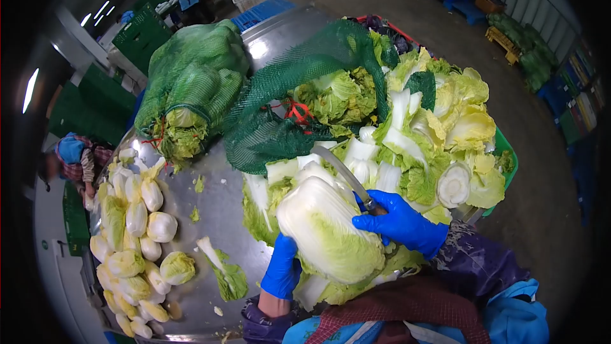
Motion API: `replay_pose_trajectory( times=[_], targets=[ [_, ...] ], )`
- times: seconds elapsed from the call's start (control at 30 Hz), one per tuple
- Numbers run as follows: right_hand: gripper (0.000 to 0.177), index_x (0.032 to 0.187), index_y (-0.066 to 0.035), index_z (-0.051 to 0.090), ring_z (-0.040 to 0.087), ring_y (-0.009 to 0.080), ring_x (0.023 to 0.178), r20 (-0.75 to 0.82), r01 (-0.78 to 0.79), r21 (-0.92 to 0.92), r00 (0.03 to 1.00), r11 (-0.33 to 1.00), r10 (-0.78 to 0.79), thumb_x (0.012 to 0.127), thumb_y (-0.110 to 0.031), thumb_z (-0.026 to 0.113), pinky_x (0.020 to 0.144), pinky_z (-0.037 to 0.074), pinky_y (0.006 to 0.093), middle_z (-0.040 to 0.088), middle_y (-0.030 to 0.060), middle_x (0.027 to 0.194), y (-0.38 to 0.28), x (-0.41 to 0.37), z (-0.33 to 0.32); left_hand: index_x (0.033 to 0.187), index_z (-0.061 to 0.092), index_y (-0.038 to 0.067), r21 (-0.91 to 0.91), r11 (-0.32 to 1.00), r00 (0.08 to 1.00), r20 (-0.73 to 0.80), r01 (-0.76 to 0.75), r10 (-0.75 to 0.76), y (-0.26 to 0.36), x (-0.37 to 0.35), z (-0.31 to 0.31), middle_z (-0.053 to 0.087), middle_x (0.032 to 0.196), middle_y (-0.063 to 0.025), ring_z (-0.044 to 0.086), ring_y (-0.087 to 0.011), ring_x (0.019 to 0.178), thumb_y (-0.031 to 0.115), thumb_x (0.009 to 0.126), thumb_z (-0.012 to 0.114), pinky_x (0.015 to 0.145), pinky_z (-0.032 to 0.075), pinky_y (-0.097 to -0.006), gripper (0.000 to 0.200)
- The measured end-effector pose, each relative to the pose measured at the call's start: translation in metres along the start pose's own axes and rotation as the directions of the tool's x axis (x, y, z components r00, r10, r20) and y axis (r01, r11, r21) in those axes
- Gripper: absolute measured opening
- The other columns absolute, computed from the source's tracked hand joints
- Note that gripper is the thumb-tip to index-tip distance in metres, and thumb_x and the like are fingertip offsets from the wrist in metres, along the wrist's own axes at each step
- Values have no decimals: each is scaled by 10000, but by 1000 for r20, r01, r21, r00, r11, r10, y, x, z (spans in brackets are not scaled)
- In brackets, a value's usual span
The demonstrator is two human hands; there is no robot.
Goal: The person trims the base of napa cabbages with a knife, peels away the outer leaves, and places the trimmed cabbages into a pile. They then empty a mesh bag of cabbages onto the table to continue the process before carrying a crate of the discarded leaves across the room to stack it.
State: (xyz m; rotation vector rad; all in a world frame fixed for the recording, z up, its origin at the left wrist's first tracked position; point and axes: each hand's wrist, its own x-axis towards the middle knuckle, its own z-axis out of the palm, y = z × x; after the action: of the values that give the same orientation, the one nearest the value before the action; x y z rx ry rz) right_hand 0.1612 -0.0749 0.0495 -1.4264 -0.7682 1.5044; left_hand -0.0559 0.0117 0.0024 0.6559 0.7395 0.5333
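My left hand (pixel 282 269), in a blue glove, holds the lower left side of a large Chinese cabbage (pixel 328 229); its fingers are partly hidden behind the head. My right hand (pixel 396 220), also blue-gloved, is closed round the handle of a knife (pixel 347 175). The curved blade points up and left, above the top right of the cabbage. Cut leaves and stem pieces (pixel 407 134) are heaped beyond and to the right of both hands. A trimmed stem end (pixel 454 185) shows a pale round cut face.
Small pale cabbage heads (pixel 137 217) lie piled on the left of the metal table (pixel 213 217). A full green net sack (pixel 197 77) and a loose green net (pixel 280 102) are behind. A loose leaf (pixel 226 274) lies left of my left hand. Another person (pixel 83 156) is at far left.
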Motion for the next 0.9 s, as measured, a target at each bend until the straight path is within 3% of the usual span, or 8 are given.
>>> replay_pose_trajectory(
  times=[0.17,0.3,0.37,0.5,0.57,0.7,0.83,0.9],
  targets=[
    [375,1087,6,527,532,92,715,-142,331,79,937,940,-318,805,-204,657,561,464,248,578,16,846,28,12,12,1348,286,64,23,999,999,-11,-36,37,-2,-2,-6,382,1343,-117,381,-279,1226,394,790,627,1022,330,-438,732],
    [317,1025,-16,529,544,117,650,-194,35,161,981,986,-3,794,-193,654,583,466,283,574,28,794,24,8,7,1321,324,55,-227,974,998,-44,26,-36,-14,-4,-15,416,1311,-112,423,-262,1193,316,729,712,1001,365,-410,755],
    [311,991,-32,503,551,148,584,-309,211,-425,880,880,-360,767,-181,659,563,460,307,575,59,761,45,17,-5,1338,304,66,-418,907,997,70,49,-22,-22,-7,-23,384,1341,-120,403,-283,1209,322,730,709,1019,339,-444,774],
    [585,1156,-2,461,563,149,902,-330,302,-535,785,789,-525,689,-202,751,740,474,278,575,118,993,14,5,-21,1358,270,73,-424,905,992,122,31,23,-11,-7,-16,359,1359,-126,380,-292,1225,377,682,735,1034,312,-456,875],
    [698,1227,17,425,511,111,986,-195,430,14,887,903,-419,672,-216,778,769,470,259,523,119,1138,3,0,-2,1350,279,59,-358,934,1000,15,16,-11,-9,-5,-13,378,1343,-130,389,-288,1218,363,640,771,1031,321,-440,916],
    [528,1181,-47,492,570,121,765,104,279,-348,960,895,-259,728,-215,705,701,473,279,626,65,870,-20,-14,4,1331,303,41,-127,992,996,89,-13,25,1,-2,4,416,1310,-125,423,-277,1191,315,573,819,1011,348,-419,958],
    [469,1117,-26,518,568,119,783,82,274,-398,961,875,-264,718,-200,691,701,473,283,619,75,855,5,-9,3,1314,344,41,-118,993,975,218,-22,47,-10,-1,-17,453,1278,-123,449,-255,1169,339,638,775,985,376,-403,855],
    [429,1032,-6,549,567,120,751,-126,316,56,943,947,-307,702,-241,692,660,464,291,608,70,780,25,-2,4,1322,334,49,-282,959,957,285,39,45,-19,-4,-17,445,1287,-122,448,-259,1170,370,712,700,986,374,-406,781]
  ],
)
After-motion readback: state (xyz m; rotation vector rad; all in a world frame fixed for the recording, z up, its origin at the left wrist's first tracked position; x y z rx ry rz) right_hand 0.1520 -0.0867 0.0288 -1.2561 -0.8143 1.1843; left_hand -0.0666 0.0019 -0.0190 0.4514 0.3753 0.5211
